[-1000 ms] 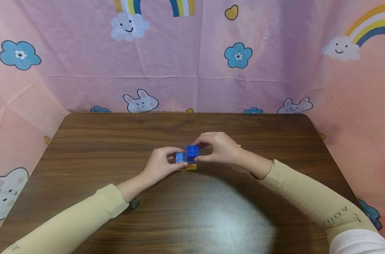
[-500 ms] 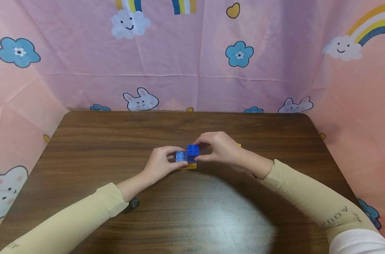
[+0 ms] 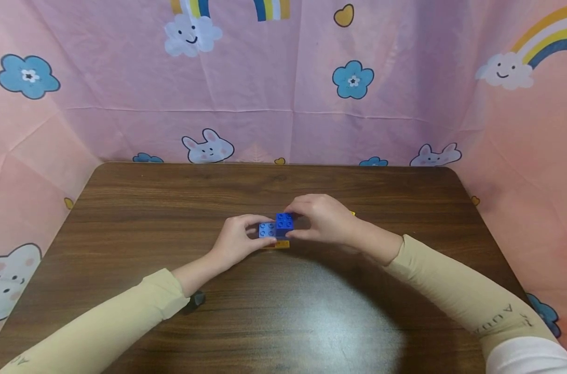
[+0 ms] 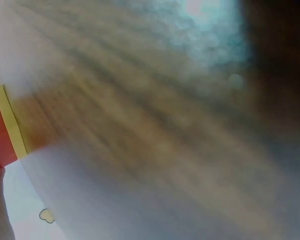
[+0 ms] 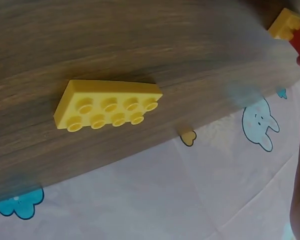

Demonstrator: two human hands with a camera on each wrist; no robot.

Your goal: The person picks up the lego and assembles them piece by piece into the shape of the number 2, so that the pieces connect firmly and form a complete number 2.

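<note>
"Pink patterned cloth (image 3: 255,78) hangs behind and beside the tabletop (image 3: 171,192). What are the hands up to near its middle?"

"Both are gripping. The left hand (image 3: 234,241) pinches around the light blue brick (image 3: 266,229). The right hand (image 3: 327,218) holds the dark blue brick (image 3: 284,224) between thumb and fingers, just right of the light blue studs and standing higher. A red brick (image 4: 1,140) and a yellow brick (image 3: 282,244) show lower down."

"Is the dark blue one fully seated?"

"I can't tell; its underside is hidden. I'd read the step as joining or adjusting it."

"How would you do that well?"

"Brace the lower layers with the left hand, line the dark blue edges up with the studs beneath, then press straight down and evenly. Pushing at a slant could twist the lower joints loose, I think."

"Anything else around?"

"A loose yellow brick (image 5: 110,102) lies on the tabletop, apart from the joined ones. From the head view the right hand hides all but a corner. There's a dark object (image 3: 197,299) by the left sleeve (image 3: 110,322), too covered to name."

"And in the way?"

"Mostly the hands themselves: they cover much of the lower layers."
</note>
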